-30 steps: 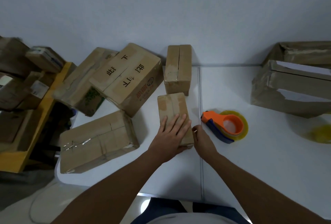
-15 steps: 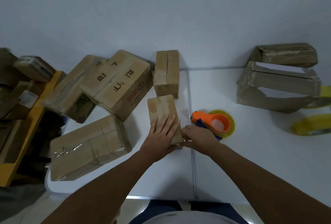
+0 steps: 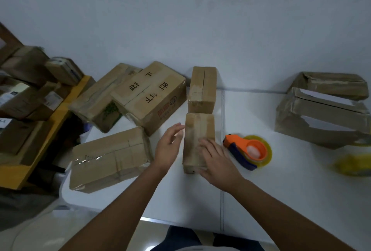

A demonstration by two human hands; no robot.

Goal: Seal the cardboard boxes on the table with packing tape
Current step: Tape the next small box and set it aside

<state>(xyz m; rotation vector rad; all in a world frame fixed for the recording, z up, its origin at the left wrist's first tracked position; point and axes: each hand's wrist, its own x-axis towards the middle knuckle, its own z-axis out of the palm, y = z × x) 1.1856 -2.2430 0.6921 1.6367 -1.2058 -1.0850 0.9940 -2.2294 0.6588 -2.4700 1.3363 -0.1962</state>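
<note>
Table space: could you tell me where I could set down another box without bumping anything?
The white table is bare in front of the tape dispenser and between it and the torn boxes at right. The left side is crowded with cardboard boxes, and both hands work at the small box.

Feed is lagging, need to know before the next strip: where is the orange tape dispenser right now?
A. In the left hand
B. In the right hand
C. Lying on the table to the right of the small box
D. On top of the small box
C: the tape dispenser lies on the table right of the small box; the right hand rests on that box and the left hand holds nothing.
</note>
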